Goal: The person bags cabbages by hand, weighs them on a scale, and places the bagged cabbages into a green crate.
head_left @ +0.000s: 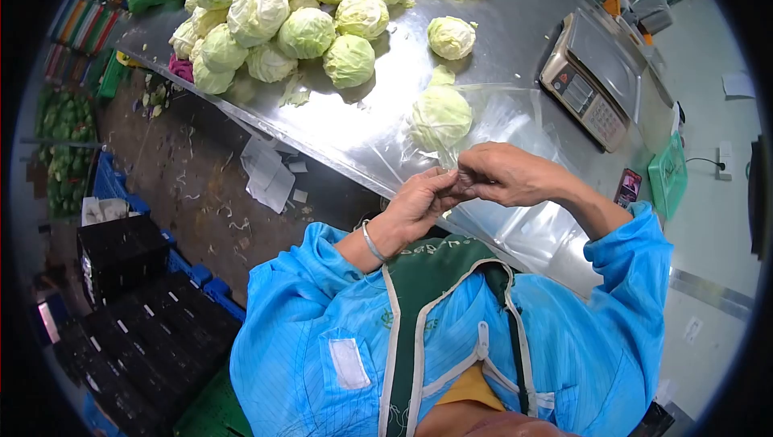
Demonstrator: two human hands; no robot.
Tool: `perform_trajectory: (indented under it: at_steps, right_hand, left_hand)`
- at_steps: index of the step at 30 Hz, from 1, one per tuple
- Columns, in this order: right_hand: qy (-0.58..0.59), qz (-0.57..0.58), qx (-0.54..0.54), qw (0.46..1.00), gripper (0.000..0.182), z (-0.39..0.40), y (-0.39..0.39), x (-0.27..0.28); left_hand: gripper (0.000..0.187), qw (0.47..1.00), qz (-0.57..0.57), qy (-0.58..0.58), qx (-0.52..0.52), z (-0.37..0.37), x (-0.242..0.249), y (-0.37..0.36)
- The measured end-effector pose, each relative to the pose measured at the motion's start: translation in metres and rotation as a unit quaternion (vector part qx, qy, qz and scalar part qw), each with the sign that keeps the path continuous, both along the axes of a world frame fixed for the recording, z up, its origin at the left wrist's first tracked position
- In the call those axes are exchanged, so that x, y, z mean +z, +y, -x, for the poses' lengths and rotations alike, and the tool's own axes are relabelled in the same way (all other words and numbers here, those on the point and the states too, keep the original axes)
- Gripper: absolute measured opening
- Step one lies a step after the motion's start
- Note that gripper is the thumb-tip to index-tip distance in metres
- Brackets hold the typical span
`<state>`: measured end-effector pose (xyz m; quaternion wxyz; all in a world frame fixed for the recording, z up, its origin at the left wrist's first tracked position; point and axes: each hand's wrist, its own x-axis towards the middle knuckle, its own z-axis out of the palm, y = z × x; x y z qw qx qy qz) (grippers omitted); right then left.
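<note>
My left hand (415,210), with a bangle at the wrist, and my right hand (511,175) meet close together just in front of my apron. The fingers of both are pinched on the gathered end of a clear plastic bag (448,157). Inside that bag, as far as the film shows, a pale green cabbage (441,117) rests on the metal table (338,135). My fingers cover the exact spot where the film is bunched. More clear plastic bags (523,223) lie flat beneath and beside my right hand.
A big heap of cabbages (306,33) covers the table's far left, and a single cabbage (451,38) sits apart. At the right stand a weighing scale (592,78), a phone (628,187) and a green basket (668,175). Black crates (153,340) are on the floor at left.
</note>
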<state>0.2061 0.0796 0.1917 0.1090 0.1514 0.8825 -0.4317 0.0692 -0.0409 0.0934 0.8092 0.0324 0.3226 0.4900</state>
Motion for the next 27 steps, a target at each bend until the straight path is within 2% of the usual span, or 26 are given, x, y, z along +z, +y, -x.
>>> perform_trajectory:
  at_steps: [5, 7, 8, 10, 11, 14, 17, 19, 20, 21, 22, 23, 25, 26, 27]
  right_hand:
    - [-0.036, 0.117, -0.050, 0.991, 0.021, -0.013, 0.001, 0.004]
    - [-0.010, 0.154, -0.053, 0.987, 0.021, -0.023, 0.002, 0.017]
    - [0.003, 0.174, -0.054, 0.983, 0.021, -0.031, 0.003, 0.029]
    - [0.066, 0.174, -0.138, 0.973, 0.021, -0.061, 0.008, 0.084]
    - [0.151, 0.108, -0.176, 0.967, 0.021, -0.095, 0.012, 0.107]
    - [0.299, -0.013, -0.349, 0.888, 0.024, -0.206, -0.005, 0.155]
    - [0.353, -0.038, -0.505, 0.787, 0.028, -0.291, -0.058, 0.147]
    - [0.260, 0.035, -0.615, 0.744, 0.031, -0.309, -0.094, 0.101]
    - [0.099, 0.097, -0.650, 0.747, 0.033, -0.314, -0.108, 0.061]
    - [-0.227, 0.082, -0.542, 0.805, 0.032, -0.314, -0.119, 0.004]
    - [-0.572, 0.056, -0.219, 0.788, 0.037, -0.356, -0.163, -0.087]
    - [-0.538, 0.047, -0.168, 0.824, 0.038, -0.334, -0.197, -0.078]
    - [-0.421, 0.239, -0.167, 0.859, 0.031, -0.347, -0.207, -0.140]
    - [-0.242, 0.124, -0.256, 0.927, 0.016, -0.298, -0.175, -0.123]
    - [-0.274, 0.077, -0.374, 0.883, 0.016, -0.252, -0.137, -0.104]
  left_hand:
    - [0.021, 1.000, 0.001, -0.012, 0.011, -0.009, 0.004, 0.000]
    - [0.019, 0.999, 0.014, -0.019, 0.027, -0.005, -0.004, 0.000]
    - [0.017, 0.998, 0.028, -0.029, 0.038, -0.001, -0.004, -0.002]
    - [0.014, 0.996, 0.053, -0.046, 0.059, 0.014, -0.003, -0.005]
    - [0.013, 0.994, 0.066, -0.063, 0.066, 0.020, -0.003, -0.008]
    - [0.009, 0.986, 0.094, -0.121, 0.069, 0.030, 0.004, -0.015]
    - [0.009, 0.979, 0.113, -0.158, 0.064, 0.024, 0.001, -0.019]
    - [0.009, 0.975, 0.114, -0.180, 0.067, 0.020, 0.004, -0.021]
    - [0.010, 0.974, 0.111, -0.183, 0.066, 0.020, 0.004, -0.020]
    - [0.010, 0.974, 0.114, -0.187, 0.062, 0.021, 0.004, -0.022]
    - [0.009, 0.975, 0.117, -0.181, 0.052, 0.022, 0.004, -0.024]
    - [0.007, 0.976, 0.115, -0.179, 0.046, 0.024, 0.003, -0.024]
    - [0.005, 0.976, 0.106, -0.184, 0.053, 0.024, -0.001, -0.023]
    - [0.006, 0.976, 0.098, -0.188, 0.048, 0.023, 0.001, -0.023]
    - [0.006, 0.976, 0.100, -0.187, 0.043, 0.022, 0.001, -0.025]
